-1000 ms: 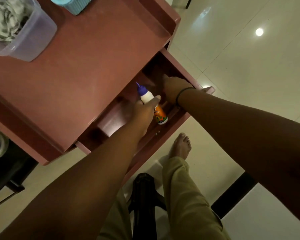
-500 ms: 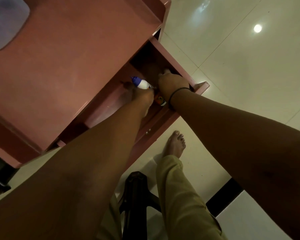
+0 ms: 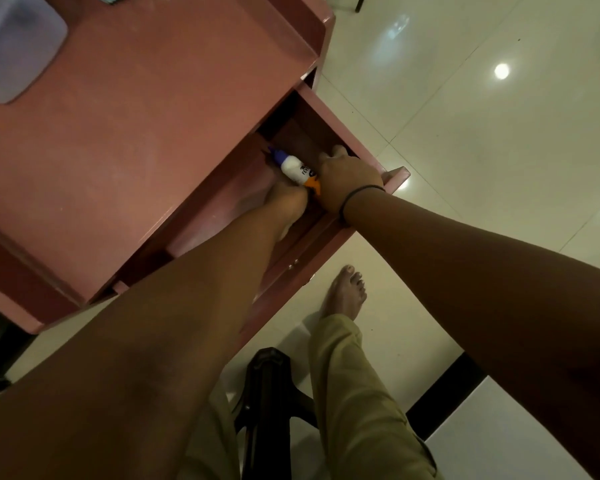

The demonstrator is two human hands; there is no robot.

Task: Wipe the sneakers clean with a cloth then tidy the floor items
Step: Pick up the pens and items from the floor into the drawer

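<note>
Now the white glue bottle with blue cap (image 3: 291, 165) lies deeper in the open reddish wooden drawer (image 3: 329, 133), centre frame; left hand (image 3: 288, 202) grasps it; right hand (image 3: 349, 178) beside, grip unclear; tidying nearly done.

Drawer (image 3: 368, 147) open upward; its right corner free; glue bottle (image 3: 293, 166) blocks the middle.

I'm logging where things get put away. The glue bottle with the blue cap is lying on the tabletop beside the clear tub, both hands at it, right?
Not quite. The head view shows the glue bottle inside the open drawer, not on the tabletop. Both the left hand and right hand are at it there.
</note>
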